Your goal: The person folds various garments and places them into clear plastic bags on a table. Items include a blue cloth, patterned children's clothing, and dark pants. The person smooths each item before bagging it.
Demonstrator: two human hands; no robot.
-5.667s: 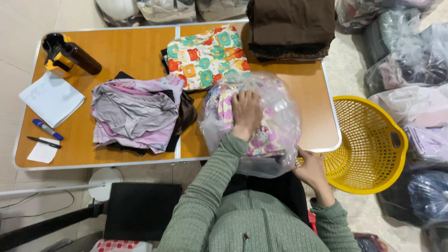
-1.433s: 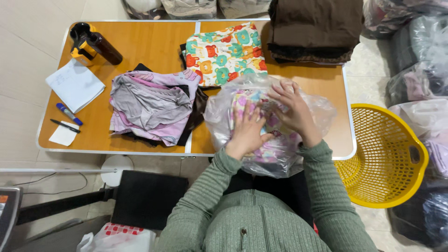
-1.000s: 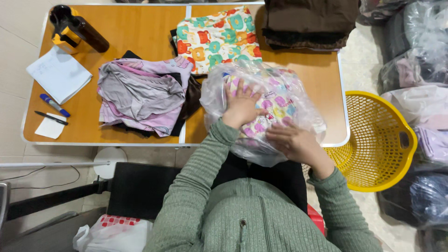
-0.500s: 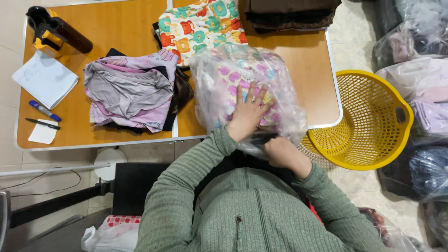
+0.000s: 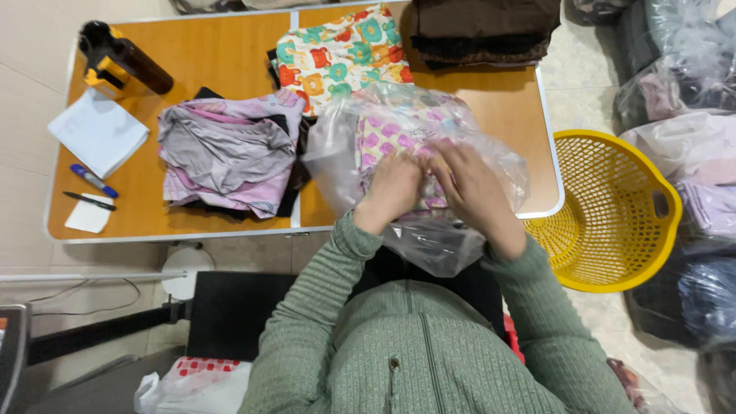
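A clear plastic bag (image 5: 360, 146) with a folded pink patterned garment (image 5: 387, 134) inside lies at the near edge of the orange table (image 5: 222, 54), hanging partly over it. My left hand (image 5: 395, 184) and my right hand (image 5: 471, 188) press side by side on top of the bag, fingers flat and together on the plastic. Whether either hand grips the film or only rests on it is hard to tell.
A pile of grey and pink clothes (image 5: 226, 149) lies left of the bag, a colourful printed cloth (image 5: 341, 54) and dark folded clothes (image 5: 483, 31) behind it. A bottle (image 5: 123, 57), paper (image 5: 100, 130) and pens (image 5: 92, 180) sit far left. A yellow basket (image 5: 613, 207) stands right.
My right hand came up from the bag's near edge onto its top beside my left hand. The bag shifted slightly on the table; the view moved with my head.
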